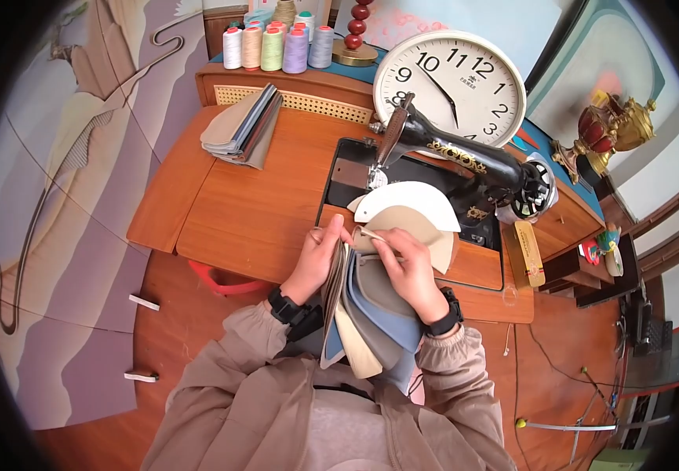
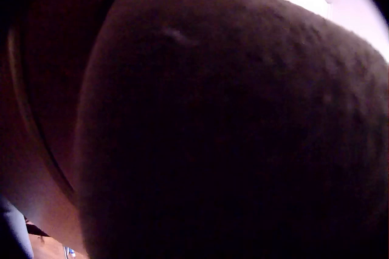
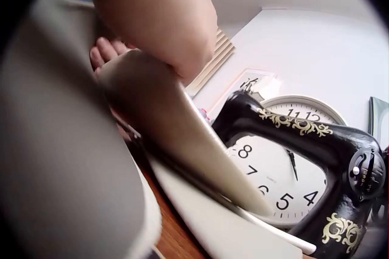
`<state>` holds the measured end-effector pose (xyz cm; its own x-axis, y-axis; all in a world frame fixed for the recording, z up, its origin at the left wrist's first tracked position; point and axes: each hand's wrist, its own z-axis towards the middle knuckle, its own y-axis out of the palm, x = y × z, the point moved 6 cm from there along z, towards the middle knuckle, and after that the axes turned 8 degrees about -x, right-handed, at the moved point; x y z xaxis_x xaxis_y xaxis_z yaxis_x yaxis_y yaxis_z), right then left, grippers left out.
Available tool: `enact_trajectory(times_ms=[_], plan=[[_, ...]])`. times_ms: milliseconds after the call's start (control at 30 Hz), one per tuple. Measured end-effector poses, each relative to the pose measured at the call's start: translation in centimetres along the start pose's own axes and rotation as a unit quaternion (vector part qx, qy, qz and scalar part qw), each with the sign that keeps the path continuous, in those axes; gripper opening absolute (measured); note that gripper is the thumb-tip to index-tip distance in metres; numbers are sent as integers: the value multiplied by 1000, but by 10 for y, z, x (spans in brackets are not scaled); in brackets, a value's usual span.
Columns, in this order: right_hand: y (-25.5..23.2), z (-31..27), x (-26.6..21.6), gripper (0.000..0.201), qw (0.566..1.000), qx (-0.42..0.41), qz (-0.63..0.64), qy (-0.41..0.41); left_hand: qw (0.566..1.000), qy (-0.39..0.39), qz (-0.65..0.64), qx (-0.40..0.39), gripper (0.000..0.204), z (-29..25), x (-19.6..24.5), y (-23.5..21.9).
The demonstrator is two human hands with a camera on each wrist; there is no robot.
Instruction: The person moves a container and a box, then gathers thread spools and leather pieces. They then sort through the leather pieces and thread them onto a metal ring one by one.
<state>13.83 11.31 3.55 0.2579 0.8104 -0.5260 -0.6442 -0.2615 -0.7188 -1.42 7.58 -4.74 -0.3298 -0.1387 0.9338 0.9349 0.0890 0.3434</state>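
A fanned bundle of cut fabric pieces [image 1: 382,302] in grey, blue and cream hangs over the person's lap. The left hand [image 1: 317,259] grips this bundle by its upper left edge. At the top of it, the right hand [image 1: 407,271] pinches the edge of a beige fabric piece [image 1: 410,222], fingertips close to the left hand's. That beige piece bends away from the right hand [image 3: 155,16] in the right wrist view, with a grey piece [image 3: 67,131] beside it. A white half-round piece [image 1: 410,196] lies behind on the machine bed. Dark, blurred material [image 2: 231,119] fills most of the left wrist view.
Just beyond the hands stands a black sewing machine [image 1: 449,153], with a round clock [image 1: 476,98] behind it. Another fabric stack [image 1: 237,129] rests on the wooden table [image 1: 261,212] at left. Thread cones [image 1: 273,51] line the back shelf; a yellow box [image 1: 527,251] sits at right.
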Motion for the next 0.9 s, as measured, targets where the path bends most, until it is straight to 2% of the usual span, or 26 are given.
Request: enact_trajectory(times_ms=[33, 67, 100, 233, 300, 433, 533, 600, 733, 800, 900], plan=[[-2, -3, -3, 16, 995, 6, 85, 50, 1000, 1, 0, 1, 57, 0, 0, 1], [-4, -5, -11, 19, 995, 16, 96, 33, 1000, 4, -3, 23, 56, 1, -1, 0], [-6, -7, -17, 19, 995, 18, 94, 34, 999, 8, -6, 42, 55, 1, -2, -1], [-14, -9, -34, 20, 998, -12, 54, 26, 997, 48, 42, 35, 54, 5, 0, -1], [-18, -8, -43, 21, 999, -27, -26, 11, 997, 42, 54, 41, 56, 4, 4, 0], [-23, -11, -45, 24, 998, -36, -51, -11, 997, 26, 54, 39, 58, 4, 4, 0], [-27, -13, -56, 29, 992, -40, -108, -45, 997, 29, 62, 44, 59, 7, -2, -2], [-25, -13, -66, 39, 974, -59, -197, -93, 997, 28, 67, 27, 58, 7, -3, -2], [-22, -18, -71, 47, 957, -58, -262, -114, 998, 16, 56, 31, 58, 5, 1, 0], [-19, -21, -72, 49, 933, -90, -330, -112, 997, 16, 76, 26, 59, 6, -2, -3], [-14, -27, -67, 51, 937, -58, -325, -113, 998, 22, 29, 47, 58, 8, -8, -6]])
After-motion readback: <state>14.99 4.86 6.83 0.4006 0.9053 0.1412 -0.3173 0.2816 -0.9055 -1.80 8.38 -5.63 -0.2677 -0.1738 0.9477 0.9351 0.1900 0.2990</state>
